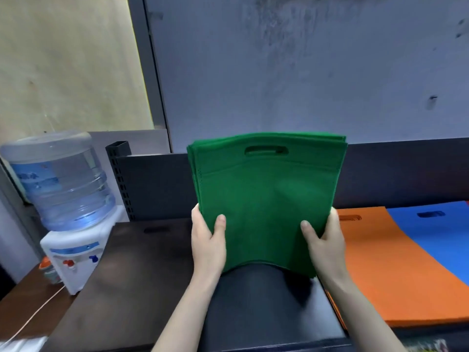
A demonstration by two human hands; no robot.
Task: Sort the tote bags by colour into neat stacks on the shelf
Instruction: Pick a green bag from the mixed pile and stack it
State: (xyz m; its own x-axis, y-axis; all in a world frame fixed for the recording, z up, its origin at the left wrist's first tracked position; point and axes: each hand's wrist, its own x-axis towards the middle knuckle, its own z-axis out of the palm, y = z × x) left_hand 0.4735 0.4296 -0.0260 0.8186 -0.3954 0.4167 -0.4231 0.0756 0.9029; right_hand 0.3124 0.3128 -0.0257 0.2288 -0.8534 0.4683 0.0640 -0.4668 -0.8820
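Hands: left hand and right hand each grip a lower side edge of the green tote bags, thumbs on the near face and fingers behind.
Green bundle: several bags held together and upright, handle cut-out at the top, edges roughly flush. The bottom edge bows up between the hands and hangs just above the shelf.
Below it: a near-black stack lies flat directly under the bundle. I cannot tell whether the two touch.
Already sorted: a dark brown stack lies to the left. An orange stack lies to the right with a blue stack beyond it, each one colour and fairly square.
Left to do: the green bags have no place of their own yet. By my judgement the sorting is well advanced, and this bundle needs squaring and laying flat.
Unknown: whether more unsorted bags wait out of view.
Beside the shelf: a water dispenser at far left.
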